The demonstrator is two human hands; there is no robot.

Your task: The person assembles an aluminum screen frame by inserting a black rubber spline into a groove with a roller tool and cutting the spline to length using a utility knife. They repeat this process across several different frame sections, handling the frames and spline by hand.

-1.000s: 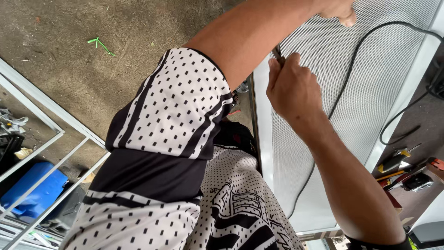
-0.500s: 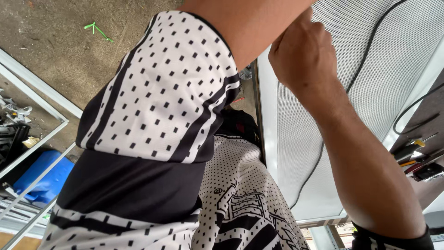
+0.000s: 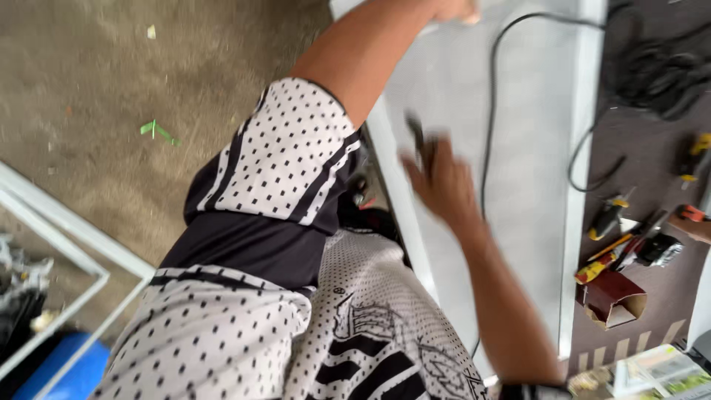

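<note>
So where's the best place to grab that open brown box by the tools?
Grip the brown box by its two long side walls, coming straight down at it. It lies on the dark surface with flaps splayed open at one end, so the flaps would give; the walls look firmer. The red-and-yellow tool lies close along one side, so stay off that edge.

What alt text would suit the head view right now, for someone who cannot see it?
Seen from above, the right hand, motion-blurred, holds a thin dark tool over a white mesh panel, while the left hand reaches the panel's far edge. A black cable crosses the panel; hand tools lie beside it.
</note>
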